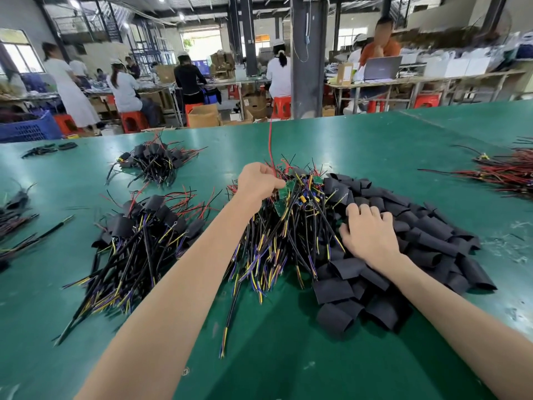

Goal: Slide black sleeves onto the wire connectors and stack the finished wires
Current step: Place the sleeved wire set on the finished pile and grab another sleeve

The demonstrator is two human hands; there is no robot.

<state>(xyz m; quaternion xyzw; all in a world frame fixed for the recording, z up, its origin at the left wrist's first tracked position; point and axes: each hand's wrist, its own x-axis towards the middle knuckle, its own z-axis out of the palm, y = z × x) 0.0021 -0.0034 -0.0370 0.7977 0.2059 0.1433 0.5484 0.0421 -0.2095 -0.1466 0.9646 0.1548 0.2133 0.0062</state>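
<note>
Through the head camera, our left hand (261, 183) is fisted round strands at the far end of the unsleeved wires (288, 232). Our right hand (369, 235) lies palm down on the black sleeves (418, 235); whether it pinches one we cannot tell. We judge the wires light, limp and tangle-prone, best gripped near the green boards (279, 207). We count two finished stacks (138, 235) and one sleeve heap, its pieces beyond counting

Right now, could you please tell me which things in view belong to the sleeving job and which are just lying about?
Job: unsleeved wires, gripped by left hand; black sleeves under right hand; finished stack.
Lying about: red wire bundle; blue crate.
</note>
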